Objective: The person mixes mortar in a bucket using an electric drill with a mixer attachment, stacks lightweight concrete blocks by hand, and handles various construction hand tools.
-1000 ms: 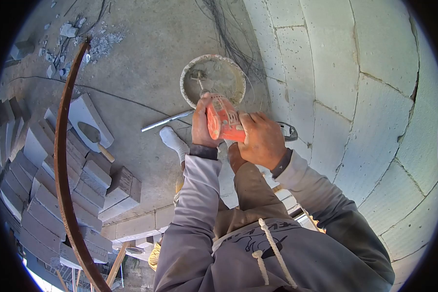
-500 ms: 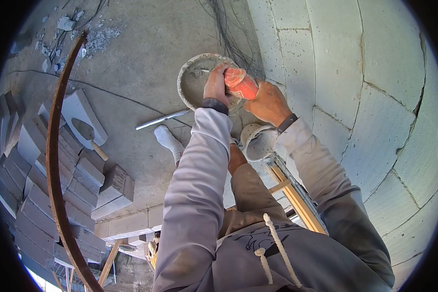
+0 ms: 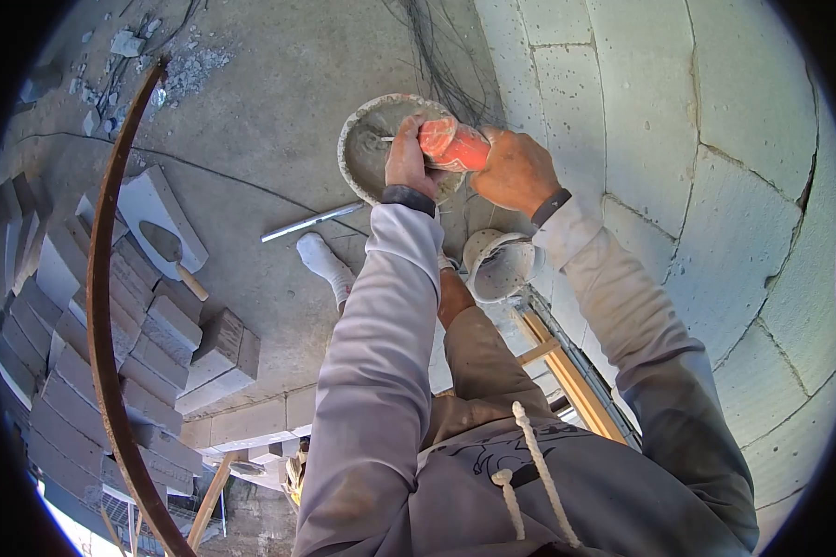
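A red power drill point(image 3: 457, 148), smeared with pale dust, is held in both hands above a round bucket point(image 3: 346, 165) of grey wet mix point(image 3: 366, 160). My left hand point(image 3: 409, 162) wraps around its front part. The fingers of my right hand point(image 3: 518, 174) are closed around its rear end, where the cable comes away. A short pale shaft shows beyond the left hand, over the mix. Its lower end is hidden.
A second, pale bucket point(image 3: 502, 267) stands beside the block wall point(image 3: 734, 213). On the floor lies a metal straightedge point(image 3: 312, 223), near my socked foot point(image 3: 323, 260). A trowel point(image 3: 172, 251) rests on stacked blocks point(image 3: 158, 367) at left. A curved rusty bar point(image 3: 102, 306) crosses the view.
The drill has swung to lie more level across the view, and my right hand has risen slightly. Both hands keep their hold. The view has shifted a little.
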The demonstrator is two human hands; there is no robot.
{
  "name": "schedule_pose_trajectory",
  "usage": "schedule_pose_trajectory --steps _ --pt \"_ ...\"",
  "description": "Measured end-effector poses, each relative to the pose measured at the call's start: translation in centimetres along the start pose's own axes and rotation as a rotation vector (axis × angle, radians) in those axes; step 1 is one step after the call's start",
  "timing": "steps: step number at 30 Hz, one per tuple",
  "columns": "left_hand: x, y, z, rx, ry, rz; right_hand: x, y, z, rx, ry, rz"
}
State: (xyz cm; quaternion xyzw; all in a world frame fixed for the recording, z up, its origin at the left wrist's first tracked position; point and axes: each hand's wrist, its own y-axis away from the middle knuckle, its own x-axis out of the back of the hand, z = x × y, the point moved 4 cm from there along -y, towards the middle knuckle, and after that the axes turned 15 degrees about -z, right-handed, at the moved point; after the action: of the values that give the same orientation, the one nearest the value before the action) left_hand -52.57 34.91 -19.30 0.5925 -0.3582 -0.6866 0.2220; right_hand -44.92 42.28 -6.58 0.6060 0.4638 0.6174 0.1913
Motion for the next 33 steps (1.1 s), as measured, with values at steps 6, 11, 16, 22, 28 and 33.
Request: schedule_pose_trajectory --steps 6,11,16,22,28,33 --pt "1.3 1.6 0.0 -0.057 0.022 -0.001 -1.2 0.7 -1.0 0.073 0.07 -0.003" --pt "3.2 2.0 -0.4 -0.056 0.095 -0.07 -1.8 1.1 -2.4 0.15 0.078 0.01" --pt "4.7 3.5 -1.0 -0.116 0.158 -0.049 -3.0 1.9 -3.3 0.169 0.123 0.0" --pt "7.1 4.6 -2.7 -0.121 0.267 -0.068 -5.4 3.8 -4.0 0.215 0.138 0.032" --pt "8.6 5.2 -3.5 -0.119 0.255 -0.118 -7.6 5.6 -4.5 0.121 0.053 -0.003" --pt "8.3 6.7 -4.8 -0.051 0.278 -0.105 -8.9 7.0 -3.8 0.095 0.041 -0.006"
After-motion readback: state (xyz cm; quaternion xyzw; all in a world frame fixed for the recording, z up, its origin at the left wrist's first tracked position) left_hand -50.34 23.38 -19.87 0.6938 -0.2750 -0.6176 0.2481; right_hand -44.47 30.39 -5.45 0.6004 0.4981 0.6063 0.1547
